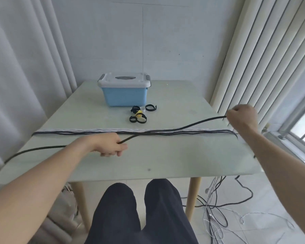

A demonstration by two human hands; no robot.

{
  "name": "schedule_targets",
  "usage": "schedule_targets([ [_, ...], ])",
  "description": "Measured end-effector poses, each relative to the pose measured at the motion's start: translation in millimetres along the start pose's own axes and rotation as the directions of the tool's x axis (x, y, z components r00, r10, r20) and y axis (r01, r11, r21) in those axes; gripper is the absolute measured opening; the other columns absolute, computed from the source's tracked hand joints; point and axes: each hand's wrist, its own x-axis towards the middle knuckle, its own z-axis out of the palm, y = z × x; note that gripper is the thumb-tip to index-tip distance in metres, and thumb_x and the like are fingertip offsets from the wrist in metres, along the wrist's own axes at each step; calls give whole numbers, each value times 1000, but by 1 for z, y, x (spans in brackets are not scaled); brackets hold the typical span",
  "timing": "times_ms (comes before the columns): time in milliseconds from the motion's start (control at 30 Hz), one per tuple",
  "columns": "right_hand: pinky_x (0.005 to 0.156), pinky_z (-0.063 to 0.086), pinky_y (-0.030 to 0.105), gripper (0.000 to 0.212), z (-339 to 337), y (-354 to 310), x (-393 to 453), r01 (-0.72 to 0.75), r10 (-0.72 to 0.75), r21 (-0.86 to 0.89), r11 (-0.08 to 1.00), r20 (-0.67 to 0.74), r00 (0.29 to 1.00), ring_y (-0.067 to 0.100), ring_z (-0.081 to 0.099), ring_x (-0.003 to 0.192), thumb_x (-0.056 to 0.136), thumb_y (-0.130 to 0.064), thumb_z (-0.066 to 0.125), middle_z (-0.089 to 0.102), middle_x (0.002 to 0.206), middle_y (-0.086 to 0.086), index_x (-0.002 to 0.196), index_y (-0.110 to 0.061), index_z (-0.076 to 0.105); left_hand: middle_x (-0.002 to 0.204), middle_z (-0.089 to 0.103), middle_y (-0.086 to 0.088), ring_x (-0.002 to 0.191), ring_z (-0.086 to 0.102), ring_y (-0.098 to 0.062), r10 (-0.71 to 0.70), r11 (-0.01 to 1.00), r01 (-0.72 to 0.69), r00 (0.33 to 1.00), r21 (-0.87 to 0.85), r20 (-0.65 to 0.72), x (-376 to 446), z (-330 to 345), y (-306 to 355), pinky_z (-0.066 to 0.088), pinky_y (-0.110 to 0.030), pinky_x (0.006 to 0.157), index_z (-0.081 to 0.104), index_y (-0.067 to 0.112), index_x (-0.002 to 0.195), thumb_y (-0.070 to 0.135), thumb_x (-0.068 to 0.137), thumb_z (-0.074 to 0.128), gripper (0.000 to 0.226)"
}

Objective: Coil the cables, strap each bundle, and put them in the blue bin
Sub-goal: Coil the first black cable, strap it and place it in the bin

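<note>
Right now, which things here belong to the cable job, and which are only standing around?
For the job:
- black cable, held by left hand and right hand
- other cables across the table
- straps
- blue bin, lid on

Not for the job:
- table
- curtain
- blinds
- window
</note>
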Motion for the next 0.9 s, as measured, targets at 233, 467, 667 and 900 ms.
schedule_targets([
  [233,91,52,34,28,25,5,0,119,-103,-86,989,170,980,28,65,100,81,0,57,72,97,6,99,-14,74,54,29,6,45,22,-13,9,978,-15,1000,-209,-30,-1,-23,11,18,-22,43,46,17,74,47,100,51,40],
  [467,80,49,27,11,65,-98,-62,322,-532,433,842,565,630,7,59,83,99,-35,60,71,90,-12,100,-27,68,56,27,5,46,20,-12,226,883,-260,965,-390,-130,12,-21,96,15,-22,42,53,14,85,34,103,48,28],
  [667,46,26,16,30,58,-97,-33,323,-480,419,848,351,804,3,31,45,95,-32,66,37,48,-13,80,-6,71,55,45,4,45,38,-10,284,898,-363,910,-248,-301,15,-23,87,35,-21,49,64,8,87,29,101,53,28],
  [900,46,29,23,42,23,-58,27,86,-104,367,926,29,994,3,34,33,97,-46,61,42,51,-4,94,-6,73,53,49,-3,46,47,-19,95,952,-163,962,-259,-257,17,-33,13,43,-27,54,47,9,70,43,104,41,49],
])
